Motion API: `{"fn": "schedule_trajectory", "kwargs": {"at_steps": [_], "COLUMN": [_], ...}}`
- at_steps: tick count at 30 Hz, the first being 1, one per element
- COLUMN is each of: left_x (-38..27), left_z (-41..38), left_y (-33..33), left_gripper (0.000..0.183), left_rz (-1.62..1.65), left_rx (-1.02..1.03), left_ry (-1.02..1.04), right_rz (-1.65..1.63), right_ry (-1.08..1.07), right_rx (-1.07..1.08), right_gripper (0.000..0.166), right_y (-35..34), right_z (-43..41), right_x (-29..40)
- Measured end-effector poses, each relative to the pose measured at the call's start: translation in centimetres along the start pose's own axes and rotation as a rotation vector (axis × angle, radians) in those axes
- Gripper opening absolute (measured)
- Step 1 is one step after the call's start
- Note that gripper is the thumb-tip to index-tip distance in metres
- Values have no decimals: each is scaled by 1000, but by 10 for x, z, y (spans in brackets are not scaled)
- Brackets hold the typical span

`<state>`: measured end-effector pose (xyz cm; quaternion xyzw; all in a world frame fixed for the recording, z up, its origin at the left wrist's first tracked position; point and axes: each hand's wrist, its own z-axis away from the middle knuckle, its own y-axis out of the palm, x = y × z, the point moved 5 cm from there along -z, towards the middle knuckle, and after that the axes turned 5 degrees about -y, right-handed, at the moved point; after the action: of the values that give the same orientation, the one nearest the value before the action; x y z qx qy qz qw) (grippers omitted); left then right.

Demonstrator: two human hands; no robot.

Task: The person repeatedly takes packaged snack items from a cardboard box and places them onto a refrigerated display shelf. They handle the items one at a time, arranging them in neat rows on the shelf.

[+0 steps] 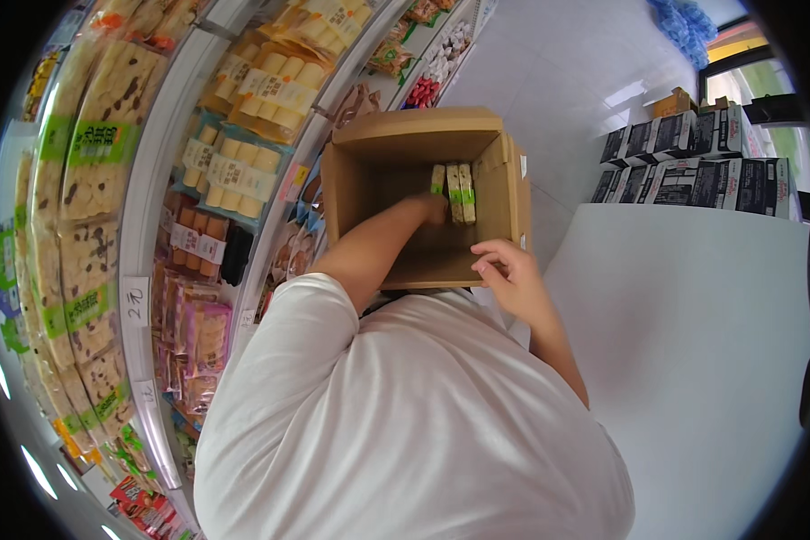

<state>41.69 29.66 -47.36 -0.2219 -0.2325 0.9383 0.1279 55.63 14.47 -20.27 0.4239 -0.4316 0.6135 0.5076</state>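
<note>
An open cardboard box (418, 120) stands before me, its inside facing up. My left hand (435, 208) reaches into it, slightly blurred, over the lower end of a clear-wrapped nougat-like snack pack (438, 177) with a green label. Its fingers are hidden, so I cannot tell whether they grip the pack. Just to the right, two similar packs (461, 192) stand on edge side by side. My right hand (509, 270) is at the box's near right corner, fingers loosely bent and apart, holding nothing.
Store shelves (155, 169) on the left carry packaged snacks, including large nougat-like packs (115, 135) and roll cakes (277, 88). A white table (675, 324) lies to the right. Beyond it are stacked black-and-white cartons (688, 179) and a blue plastic bag (685, 27).
</note>
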Motion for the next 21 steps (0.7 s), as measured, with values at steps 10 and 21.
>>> {"fn": "schedule_trajectory", "kwargs": {"at_steps": [10, 21], "left_x": [-46, -4], "left_z": [216, 456], "left_y": [-136, -131], "left_gripper": [28, 36], "left_rz": [-18, 1056], "left_rx": [-159, -581], "left_ry": [166, 780], "right_rz": [208, -318], "right_ry": [-106, -222], "right_rx": [-59, 299], "right_gripper": [32, 51], "right_y": [-15, 71], "right_z": [-27, -61], "right_x": [38, 143]}}
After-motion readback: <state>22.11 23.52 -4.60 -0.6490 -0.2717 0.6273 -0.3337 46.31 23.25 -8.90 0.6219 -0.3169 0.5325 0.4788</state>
